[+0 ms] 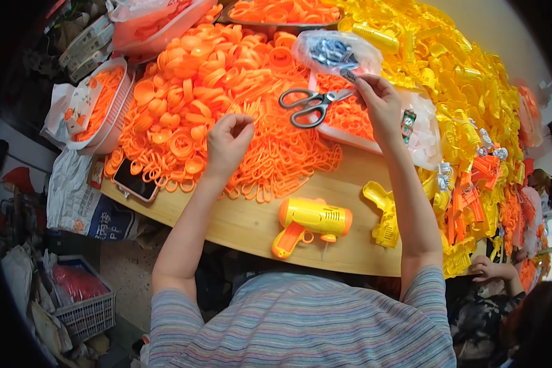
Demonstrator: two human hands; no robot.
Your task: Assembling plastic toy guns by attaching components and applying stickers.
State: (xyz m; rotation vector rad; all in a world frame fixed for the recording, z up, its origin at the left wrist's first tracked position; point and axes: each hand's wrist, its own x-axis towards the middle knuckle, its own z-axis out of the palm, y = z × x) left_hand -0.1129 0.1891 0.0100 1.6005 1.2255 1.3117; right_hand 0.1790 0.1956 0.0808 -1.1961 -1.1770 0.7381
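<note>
My left hand (229, 146) hovers over the pile of small orange loop-shaped plastic parts (276, 165), thumb and fingertips brought together. Whatever it may pinch is too small to see. Farther right, my right hand (379, 104) pinches a small dark, shiny piece (348, 75) beside a clear plastic bag of similar blue-grey pieces (334, 52). Black-handled scissors (318, 104) lie just left of that hand, blades toward it. On the table close to me rests a yellow and orange toy gun (313, 224). A yellow toy gun half-shell (383, 214) lies right of it.
The wooden table (245, 221) has a curved near edge. Yellow plastic parts (460, 92) are heaped on the right, orange cups and rings (190, 80) on the left. A phone (136, 181) lies at the left edge. Another person's hand (490, 268) is at the lower right.
</note>
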